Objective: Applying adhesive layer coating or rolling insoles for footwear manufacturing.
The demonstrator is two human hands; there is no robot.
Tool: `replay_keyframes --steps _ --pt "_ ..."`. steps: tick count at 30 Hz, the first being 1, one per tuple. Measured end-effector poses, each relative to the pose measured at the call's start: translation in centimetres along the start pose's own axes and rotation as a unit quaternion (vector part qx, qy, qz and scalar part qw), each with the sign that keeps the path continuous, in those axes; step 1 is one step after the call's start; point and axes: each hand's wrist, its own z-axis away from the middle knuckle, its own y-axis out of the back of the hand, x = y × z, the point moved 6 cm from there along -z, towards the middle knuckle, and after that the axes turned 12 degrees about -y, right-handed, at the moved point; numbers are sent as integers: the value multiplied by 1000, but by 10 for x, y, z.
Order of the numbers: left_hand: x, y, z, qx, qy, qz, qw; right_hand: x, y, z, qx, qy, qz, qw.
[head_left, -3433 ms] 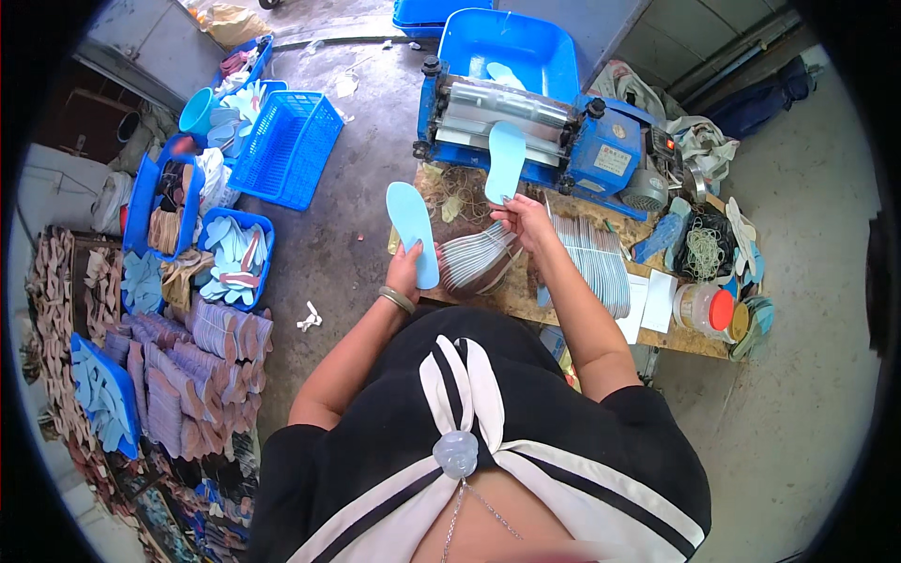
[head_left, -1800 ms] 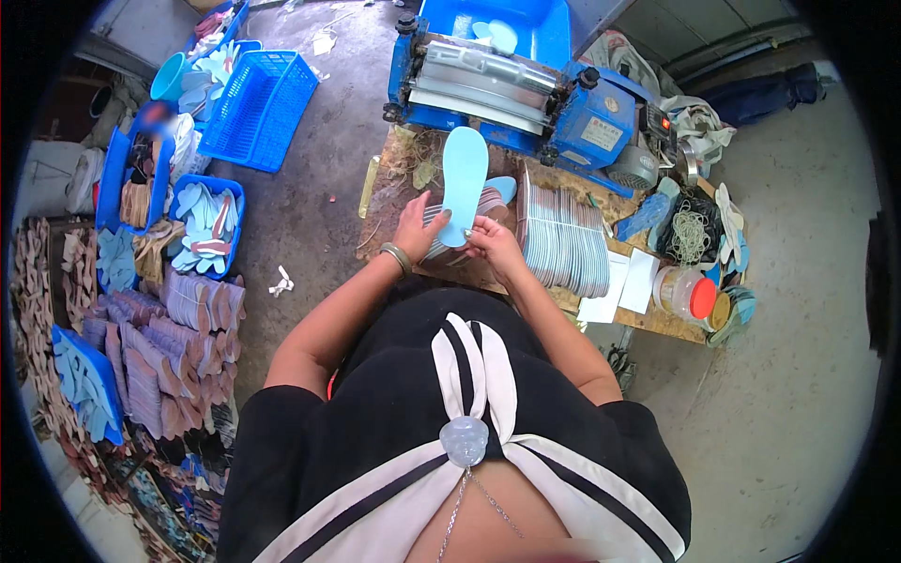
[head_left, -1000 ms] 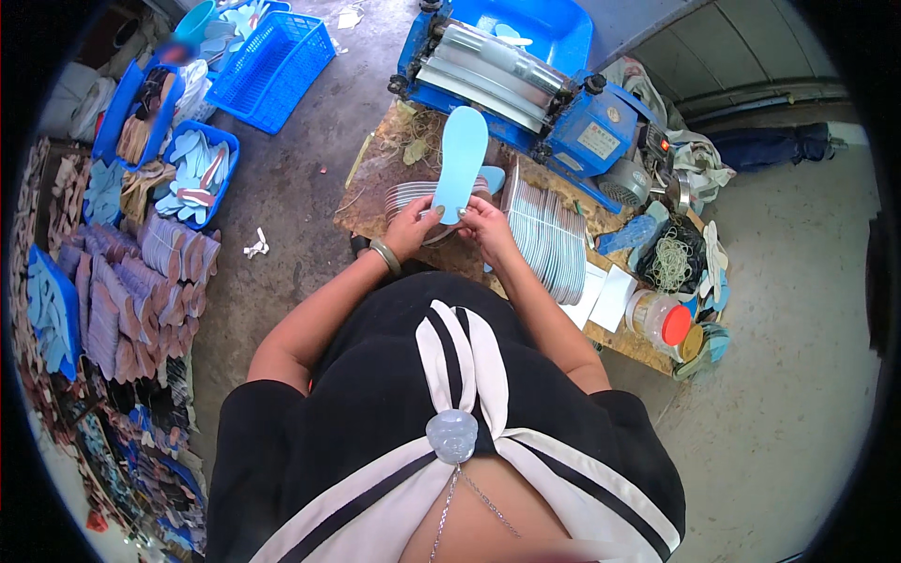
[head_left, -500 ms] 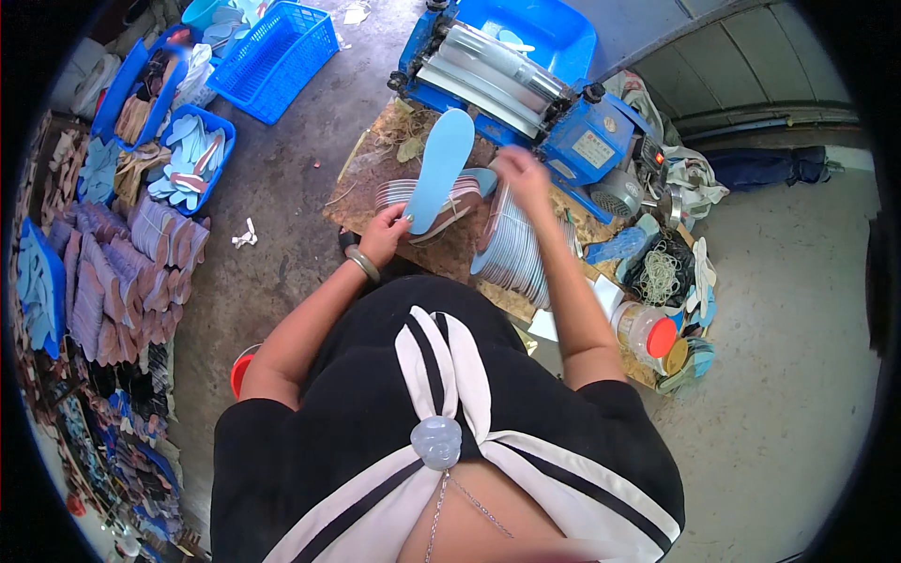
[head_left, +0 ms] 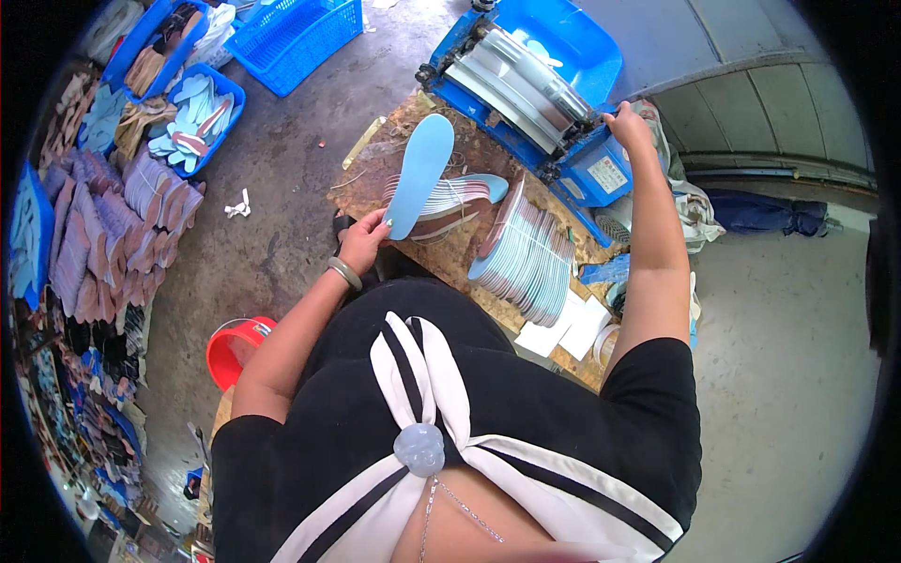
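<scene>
My left hand [head_left: 364,240] pinches the heel end of a light blue insole [head_left: 421,174], holding it tilted up over the worktable [head_left: 371,164]. Below it lies a fanned stack of insoles [head_left: 460,194] with pale edges and brownish faces. A longer, tightly packed row of insoles [head_left: 527,258] rests to the right. My right hand [head_left: 631,129] reaches far right, its fingers closed at the right end of a blue roller machine [head_left: 526,84]. It covers the spot of the machine's black corner knob, so the knob itself is hidden.
White papers [head_left: 568,327] lie by the table's near edge. Behind the machine sits a blue tub [head_left: 587,38]. On the left stand a blue basket [head_left: 291,42], a bin of insole pieces [head_left: 232,94], bundled insoles [head_left: 160,220] and a red bucket [head_left: 225,355].
My right hand has moved from above the insole row rightward to the machine's right end. The left hand still holds the blue insole. The whole view has shifted slightly.
</scene>
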Motion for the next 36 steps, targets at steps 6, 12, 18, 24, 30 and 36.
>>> replay_keyframes --steps 6,12,18,24,30,36 --pt "-2 -6 -1 -12 0 -5 1000 -3 7 5 3 -71 -19 997" --pt "-2 -17 -1 -31 -7 16 999 -2 9 7 4 -126 -28 992" --pt "-4 -16 5 -18 2 1 1000 -6 11 17 3 -139 -35 990" --pt "-3 -19 8 -32 -5 -35 999 -1 1 11 16 -99 -43 994" --pt "-8 -11 11 -8 4 -29 1000 -1 -1 5 -14 -6 -12 1000" --pt "-12 -9 6 -5 12 -24 1000 9 -3 -8 8 40 -1 999"
